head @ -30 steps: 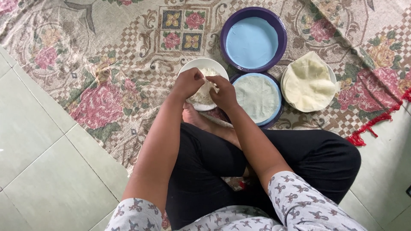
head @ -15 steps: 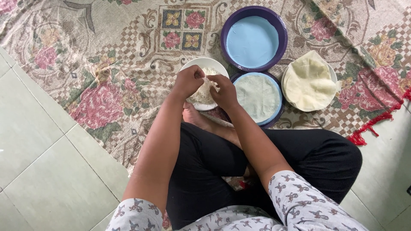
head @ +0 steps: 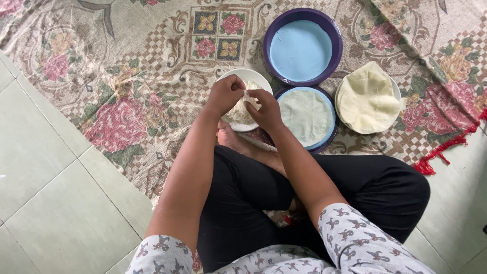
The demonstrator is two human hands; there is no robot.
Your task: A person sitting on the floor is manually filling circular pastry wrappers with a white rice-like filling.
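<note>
Head view: the person's left hand (head: 223, 95) and right hand (head: 264, 109) meet over a white bowl (head: 261, 80) on the floral rug (head: 127, 101), fingertips pinched together on shredded white filling (head: 239, 110). It looks light, soft and crumbly, best taken in loose pinches. A wrapper-lined plate (head: 307, 115) lies just beside.
</note>
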